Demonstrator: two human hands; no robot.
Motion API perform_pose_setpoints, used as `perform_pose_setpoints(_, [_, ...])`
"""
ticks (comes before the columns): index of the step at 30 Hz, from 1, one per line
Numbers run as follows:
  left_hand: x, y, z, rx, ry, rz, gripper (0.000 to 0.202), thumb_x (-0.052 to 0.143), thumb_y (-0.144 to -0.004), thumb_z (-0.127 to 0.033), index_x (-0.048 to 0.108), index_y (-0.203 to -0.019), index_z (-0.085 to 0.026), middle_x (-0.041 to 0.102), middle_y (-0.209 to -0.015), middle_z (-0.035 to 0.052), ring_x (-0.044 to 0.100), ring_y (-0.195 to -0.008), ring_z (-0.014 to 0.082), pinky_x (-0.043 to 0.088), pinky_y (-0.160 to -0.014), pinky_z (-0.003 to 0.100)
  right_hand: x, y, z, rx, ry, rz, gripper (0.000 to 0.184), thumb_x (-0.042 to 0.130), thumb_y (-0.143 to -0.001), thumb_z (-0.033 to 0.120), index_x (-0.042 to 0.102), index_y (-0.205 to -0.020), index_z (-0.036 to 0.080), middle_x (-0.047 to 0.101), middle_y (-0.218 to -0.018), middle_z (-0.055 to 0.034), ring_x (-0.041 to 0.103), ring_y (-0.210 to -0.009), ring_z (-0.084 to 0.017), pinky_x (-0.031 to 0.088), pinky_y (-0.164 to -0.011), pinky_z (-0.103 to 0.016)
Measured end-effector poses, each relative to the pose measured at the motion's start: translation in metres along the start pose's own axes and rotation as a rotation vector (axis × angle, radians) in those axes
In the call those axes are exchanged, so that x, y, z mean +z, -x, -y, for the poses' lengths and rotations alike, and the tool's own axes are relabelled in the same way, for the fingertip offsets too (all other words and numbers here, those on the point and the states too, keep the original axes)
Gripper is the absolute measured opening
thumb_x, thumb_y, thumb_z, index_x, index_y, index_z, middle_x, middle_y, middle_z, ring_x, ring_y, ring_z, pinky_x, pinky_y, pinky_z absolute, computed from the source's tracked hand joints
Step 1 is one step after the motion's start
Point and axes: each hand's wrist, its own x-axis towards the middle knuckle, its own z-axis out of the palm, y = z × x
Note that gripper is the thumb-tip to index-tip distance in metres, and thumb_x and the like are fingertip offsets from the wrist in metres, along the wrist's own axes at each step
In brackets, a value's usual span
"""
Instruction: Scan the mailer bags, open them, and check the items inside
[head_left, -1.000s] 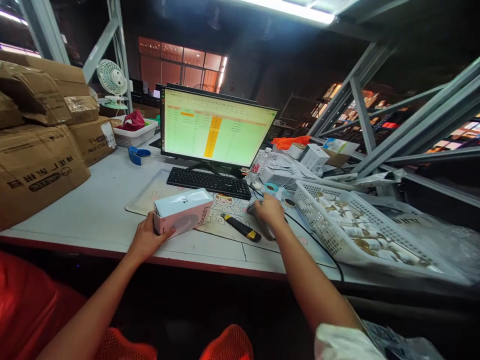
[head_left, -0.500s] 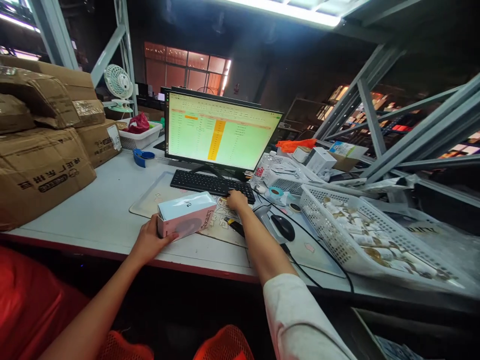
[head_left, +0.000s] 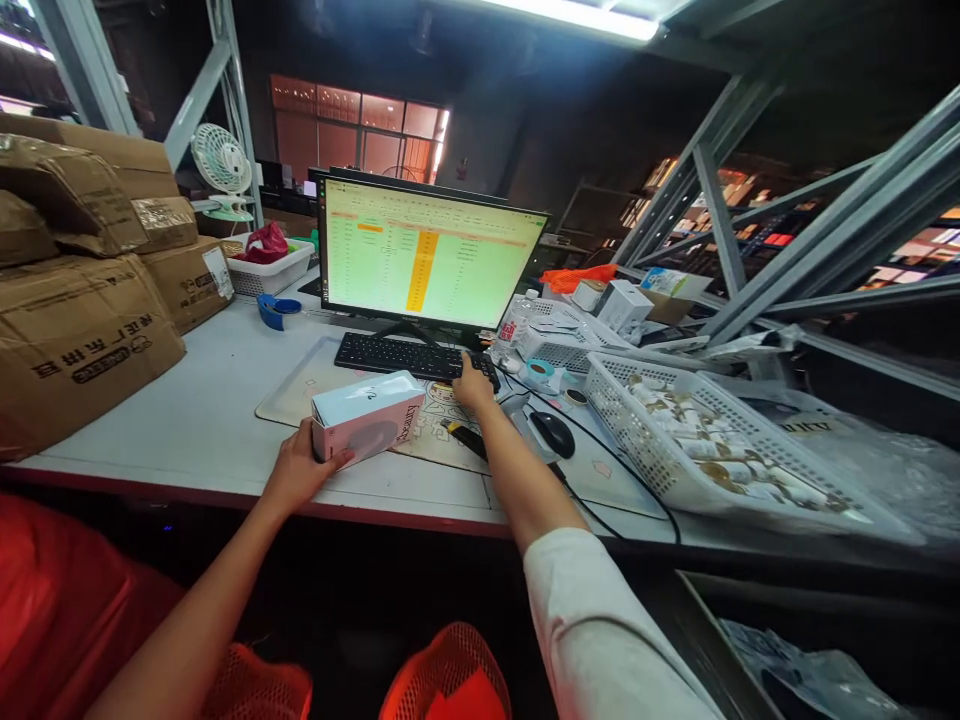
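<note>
My left hand (head_left: 295, 468) grips the near end of a white and pink product box (head_left: 367, 414) that rests on the desk mat (head_left: 300, 385). My right hand (head_left: 472, 381) lies on the right end of the black keyboard (head_left: 405, 356), fingers down on the keys and holding nothing. Behind the keyboard a monitor (head_left: 427, 255) shows a green and orange spreadsheet. A black mouse (head_left: 553, 433) sits untouched to the right of my right forearm. A black and yellow utility knife (head_left: 465, 436) lies on the mat, partly hidden by that arm.
Cardboard boxes (head_left: 79, 330) are stacked at the left. A white basket (head_left: 701, 445) of small items stands at the right, with more baskets and boxes (head_left: 622, 305) behind. A blue tape dispenser (head_left: 276, 308), a small fan (head_left: 217, 165) and steel rack beams (head_left: 795, 250) surround the desk.
My right hand left the mouse and moved left onto the keyboard's right end. My left hand kept its hold on the box.
</note>
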Motion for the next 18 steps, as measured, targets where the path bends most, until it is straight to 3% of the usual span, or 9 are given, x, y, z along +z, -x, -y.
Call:
perform_pose_setpoints(2, [0.000,0.000,0.000,0.005,-0.004,-0.002,0.058,0.073,-0.077,-0.064,0.050,-0.112,-0.024,0.071,-0.105,0.0087,0.069,-0.099,0.0314,0.054,-0.078,0.039,0.005,0.006,0.004,0.012,-0.027,-0.027,0.068,0.042,-0.101,0.025,0.020,-0.163,0.011,0.064,-0.132,-0.0257,0.061,-0.124,-0.033,0.044,-0.104,-0.043])
perform_pose_setpoints(5, [-0.002,0.000,-0.003,0.009,-0.002,-0.004,0.057,0.073,-0.077,-0.063,0.050,-0.111,-0.023,0.071,-0.104,0.0091,0.069,-0.097,0.0312,0.054,-0.075,0.038,-0.001,0.010,0.014,-0.036,-0.079,0.018,0.056,0.051,-0.097,0.023,0.048,-0.151,0.013,0.067,-0.127,-0.0238,0.063,-0.121,-0.032,0.045,-0.103,-0.041])
perform_pose_setpoints(7, [-0.003,0.001,-0.005,0.013,0.001,-0.005,0.055,0.073,-0.078,-0.061,0.051,-0.112,-0.023,0.071,-0.104,0.0094,0.070,-0.096,0.0307,0.054,-0.075,0.038,-0.015,0.010,0.023,-0.099,-0.108,0.015,0.047,0.053,-0.097,0.024,0.059,-0.142,0.011,0.068,-0.126,-0.0237,0.063,-0.121,-0.032,0.045,-0.104,-0.041])
perform_pose_setpoints(10, [-0.003,0.002,-0.007,0.040,0.013,-0.017,0.056,0.073,-0.079,-0.059,0.052,-0.117,-0.023,0.072,-0.106,0.0097,0.070,-0.098,0.0305,0.054,-0.076,0.038,-0.042,0.022,0.041,-0.281,-0.188,-0.050,0.048,0.041,-0.105,0.035,0.056,-0.147,0.017,0.065,-0.135,-0.0175,0.059,-0.126,-0.028,0.043,-0.107,-0.040])
perform_pose_setpoints(13, [-0.001,0.002,-0.002,0.115,0.040,-0.035,0.062,0.073,-0.079,-0.058,0.050,-0.124,-0.022,0.071,-0.111,0.0105,0.069,-0.103,0.0309,0.056,-0.082,0.040,-0.057,0.061,0.059,-0.730,-0.256,0.004,0.061,0.059,-0.097,0.048,0.047,-0.153,0.027,0.052,-0.152,-0.0098,0.049,-0.137,-0.026,0.041,-0.113,-0.041])
perform_pose_setpoints(15, [0.002,0.003,0.005,0.177,0.048,-0.037,0.066,0.075,-0.077,-0.058,0.049,-0.127,-0.022,0.070,-0.114,0.0109,0.069,-0.104,0.0313,0.056,-0.086,0.042,-0.056,0.096,0.066,-0.965,-0.203,0.022,0.085,0.079,-0.082,0.047,0.043,-0.156,0.026,0.047,-0.155,-0.0129,0.043,-0.141,-0.031,0.038,-0.116,-0.048])
perform_pose_setpoints(16, [0.002,0.004,0.008,0.210,0.046,-0.041,0.069,0.076,-0.076,-0.058,0.049,-0.128,-0.022,0.069,-0.116,0.0117,0.068,-0.106,0.0321,0.055,-0.089,0.044,-0.056,0.112,0.067,-0.997,-0.146,0.005,0.092,0.085,-0.076,0.044,0.043,-0.155,0.023,0.049,-0.152,-0.0160,0.044,-0.139,-0.034,0.037,-0.115,-0.051])
perform_pose_setpoints(18, [0.001,0.007,0.009,0.289,0.039,-0.060,0.076,0.077,-0.074,-0.059,0.048,-0.133,-0.022,0.065,-0.127,0.0149,0.063,-0.117,0.0354,0.051,-0.100,0.051,-0.058,0.138,0.056,-0.923,-0.044,-0.037,0.088,0.089,-0.072,0.037,0.050,-0.148,0.018,0.057,-0.140,-0.0185,0.050,-0.130,-0.036,0.041,-0.111,-0.053])
